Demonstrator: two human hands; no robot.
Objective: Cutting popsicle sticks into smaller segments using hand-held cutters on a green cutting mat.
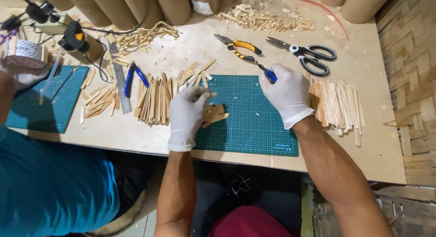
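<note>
Gloves cover both your hands over the green cutting mat at the centre of the frame. Your left hand pinches a thin wooden stick between thumb and fingers, right above a small heap of cut sticks on the mat's left edge. Your right hand is closed around blue-handled cutters, whose tip pokes out past your knuckles toward the upper left. Just right of that hand lies a row of long wooden slats on the plywood table. Left of your left hand sits a bigger pile of sticks. Above the mat rest yellow-handled pliers and black-handled scissors. At far left of the frame, another person's gloved hand rests beside a second green mat.
</note>
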